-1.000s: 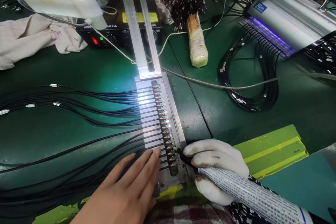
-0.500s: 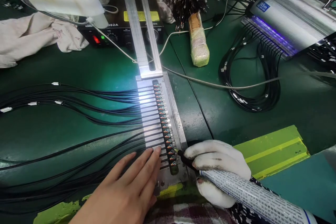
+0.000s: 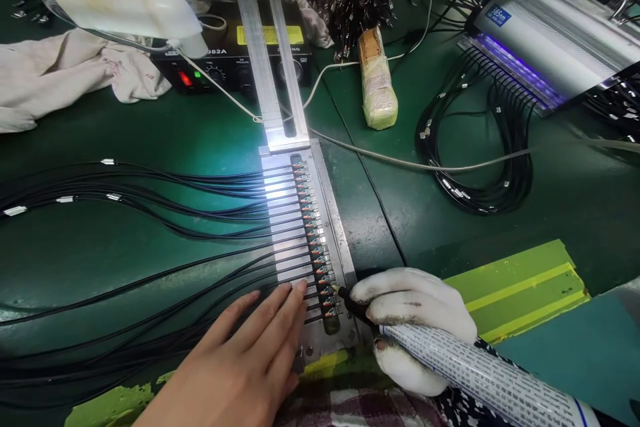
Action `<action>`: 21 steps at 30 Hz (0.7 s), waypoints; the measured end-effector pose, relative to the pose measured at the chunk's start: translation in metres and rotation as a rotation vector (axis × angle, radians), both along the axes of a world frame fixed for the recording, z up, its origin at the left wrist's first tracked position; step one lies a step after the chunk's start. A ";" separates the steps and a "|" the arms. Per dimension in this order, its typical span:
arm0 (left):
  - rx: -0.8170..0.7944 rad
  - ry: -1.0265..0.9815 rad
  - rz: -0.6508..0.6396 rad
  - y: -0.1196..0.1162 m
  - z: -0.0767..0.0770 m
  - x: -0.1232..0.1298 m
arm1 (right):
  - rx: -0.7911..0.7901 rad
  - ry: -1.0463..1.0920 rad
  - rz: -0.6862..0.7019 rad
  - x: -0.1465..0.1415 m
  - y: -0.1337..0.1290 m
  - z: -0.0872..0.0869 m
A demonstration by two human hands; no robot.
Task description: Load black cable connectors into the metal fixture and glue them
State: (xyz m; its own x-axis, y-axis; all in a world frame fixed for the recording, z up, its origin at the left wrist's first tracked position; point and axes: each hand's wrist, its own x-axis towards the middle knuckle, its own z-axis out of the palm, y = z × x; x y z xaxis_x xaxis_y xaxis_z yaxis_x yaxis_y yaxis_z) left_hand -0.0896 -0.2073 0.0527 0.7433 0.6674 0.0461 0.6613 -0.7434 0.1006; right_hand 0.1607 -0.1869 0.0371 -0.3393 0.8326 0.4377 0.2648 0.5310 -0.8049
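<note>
My bare left hand (image 3: 250, 353) lies flat with its fingers stretched out over the lower left edge of a metal fixture (image 3: 286, 268), across several black cables (image 3: 210, 255). The cables run in from the left, and their stripped ends with small connectors (image 3: 315, 233) sit in a row along the fixture's dark slot. My right hand (image 3: 420, 307), in a white glove with cut fingertips, is closed round a glue dispensing pen (image 3: 480, 367) with a printed white barrel and black nose. Its thin tip is at one of the lower connectors; whether it touches cannot be seen.
Behind the fixture stand a black control box (image 3: 220, 70) marked 982A, a white lamp (image 3: 125, 10) and a cloth (image 3: 45, 73). A wrapped block (image 3: 379, 90) lies behind. At right are a silver 365nm lamp unit (image 3: 555, 33) and coiled cables (image 3: 425, 147).
Both hands and the pen have hardly moved. The background shifts slightly as the head view moves a little.
</note>
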 end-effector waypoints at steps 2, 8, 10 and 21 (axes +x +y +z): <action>-0.024 0.020 0.017 0.001 0.001 0.000 | -0.001 0.000 0.002 0.000 0.000 -0.001; -0.041 0.008 0.019 0.001 0.005 0.001 | -0.009 -0.014 0.001 0.000 0.002 0.001; -0.046 0.011 0.029 0.000 0.006 0.001 | -0.007 -0.018 0.001 0.000 0.002 0.002; -0.053 0.027 0.029 -0.002 0.005 0.003 | 0.006 -0.036 -0.002 0.000 0.003 0.001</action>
